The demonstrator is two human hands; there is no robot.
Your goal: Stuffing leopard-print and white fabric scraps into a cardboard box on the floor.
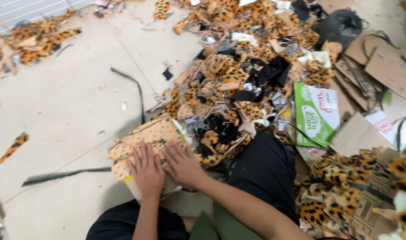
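Note:
My left hand (146,171) and my right hand (181,163) lie flat, side by side, on a stack of tan spotted fabric pieces (143,138) resting on the floor in front of my knees. Fingers of both hands are spread and press down on the stack; neither hand grips anything. Just right of the stack begins a big heap of leopard-print and black fabric scraps (238,80). My black-trousered leg (265,171) runs beside the heap.
A green-and-white carton (316,115) and flattened cardboard (380,62) lie at the right. More leopard-print pieces (340,186) sit on a box at lower right. Black straps (65,174) and stray scraps (38,40) dot the pale floor at left.

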